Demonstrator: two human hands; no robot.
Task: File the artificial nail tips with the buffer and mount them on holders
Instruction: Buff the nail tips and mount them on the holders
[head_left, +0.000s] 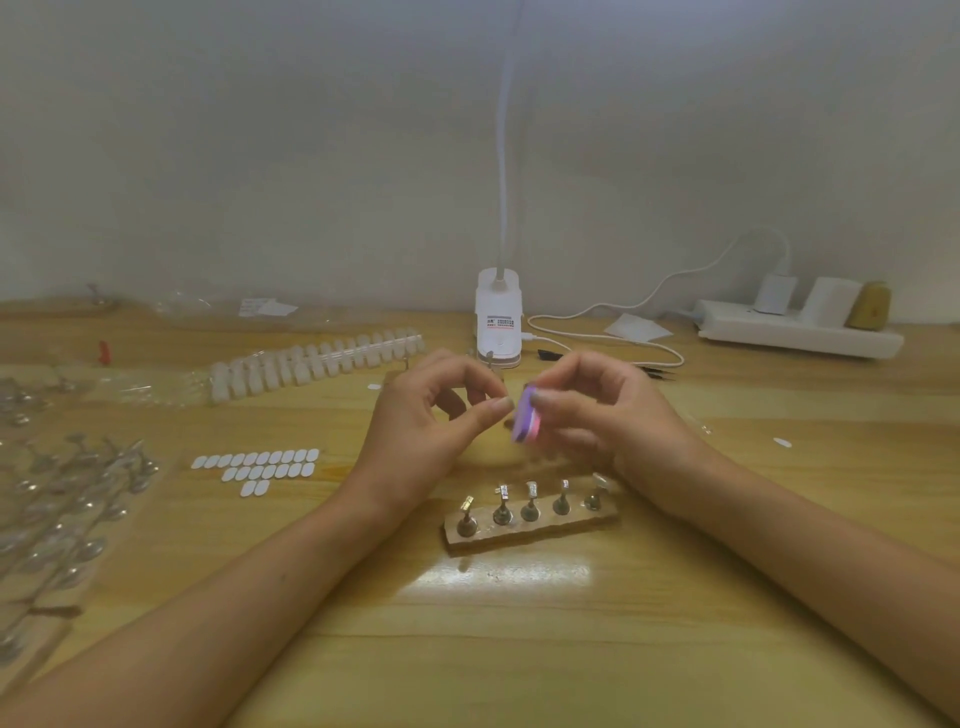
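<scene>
Left hand (436, 423), thumb & index together, is pinching probably a tiny clear nail tip (506, 404) against the purple-pink foam buffer block (524, 418), which fingers of right hand (602, 415) are clamping; I am advising short, light strokes.

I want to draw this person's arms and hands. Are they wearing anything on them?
No. The left arm and right arm are bare right to the picture's edge, so no sleeves show. The left hand and right hand have no gloves, and I see no rings, watch or bracelet.
</scene>
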